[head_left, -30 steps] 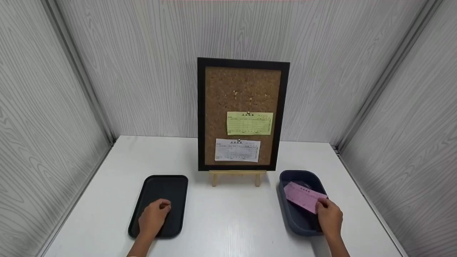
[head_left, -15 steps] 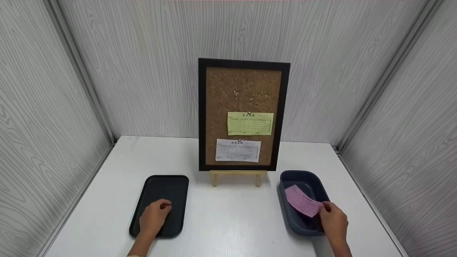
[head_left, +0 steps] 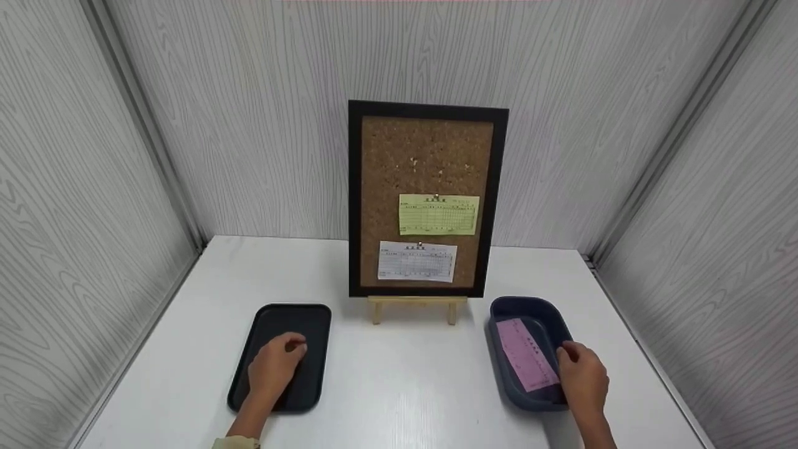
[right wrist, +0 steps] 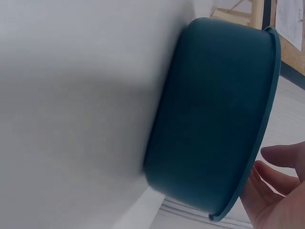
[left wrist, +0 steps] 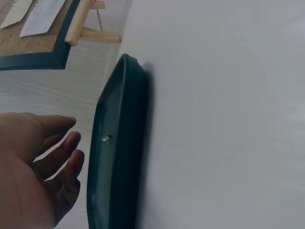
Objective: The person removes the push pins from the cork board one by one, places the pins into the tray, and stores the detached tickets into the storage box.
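Left hand (head_left: pixel 274 366) hangs over tray (head_left: pixel 299 321), fingers loosely bent, nothing in grip; pin (left wrist: pixel 106 139) lies in tray. Centre: board (head_left: pixel 424 146), white slip (head_left: pixel 416 262) pinned low, green slip (head_left: pixel 439 216) above. Pink slip (head_left: pixel 527 355) lies slantwise in bin (head_left: pixel 530 404). Right hand (head_left: pixel 585 377) at bin's right rim, fingers relaxed, grip empty.

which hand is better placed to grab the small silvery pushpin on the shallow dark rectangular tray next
Probably the left hand: loosely curled, apparently holding nothing, it hovers over the tray near the pushpin. The right hand is across at the deep dark-blue rectangular bin.
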Tool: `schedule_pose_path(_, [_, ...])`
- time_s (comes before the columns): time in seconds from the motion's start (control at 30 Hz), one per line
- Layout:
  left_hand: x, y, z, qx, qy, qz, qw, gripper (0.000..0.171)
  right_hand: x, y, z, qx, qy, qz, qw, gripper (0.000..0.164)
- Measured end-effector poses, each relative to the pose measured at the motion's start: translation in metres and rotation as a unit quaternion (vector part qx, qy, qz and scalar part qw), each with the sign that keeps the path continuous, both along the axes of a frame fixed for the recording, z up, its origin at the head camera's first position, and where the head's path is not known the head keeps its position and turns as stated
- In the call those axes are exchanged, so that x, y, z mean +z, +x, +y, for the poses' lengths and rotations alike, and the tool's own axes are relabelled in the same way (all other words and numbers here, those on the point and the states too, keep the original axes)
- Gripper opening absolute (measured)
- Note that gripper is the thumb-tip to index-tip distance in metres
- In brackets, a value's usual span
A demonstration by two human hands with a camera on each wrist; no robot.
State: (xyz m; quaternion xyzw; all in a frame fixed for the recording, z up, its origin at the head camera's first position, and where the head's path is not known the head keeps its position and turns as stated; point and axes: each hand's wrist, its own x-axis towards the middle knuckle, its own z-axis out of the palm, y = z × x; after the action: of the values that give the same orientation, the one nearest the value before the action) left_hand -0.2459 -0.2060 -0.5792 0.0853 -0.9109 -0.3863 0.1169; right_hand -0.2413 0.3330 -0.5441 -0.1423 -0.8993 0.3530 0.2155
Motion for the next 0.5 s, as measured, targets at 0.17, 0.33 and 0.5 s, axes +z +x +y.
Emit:
schedule_pose_path(0.17, [0.015, -0.013, 0.014, -0.006, -0.008, 0.042, 0.9991, 0.021, 0.008, -0.010, -0.014, 0.023, -0.031, 0.043, 0.998, 0.030])
schedule_pose_path(0.33, [0.035, -0.029, 0.036, -0.012, -0.013, 0.100, 0.9948, 0.021, 0.018, -0.026, -0.029, 0.047, -0.051, 0.075, 0.995, 0.029])
schedule_pose_path(0.5, [0.057, -0.048, 0.063, -0.032, -0.022, 0.160, 0.9864, 0.021, 0.029, -0.045, -0.039, 0.099, -0.079, 0.102, 0.987, 0.027])
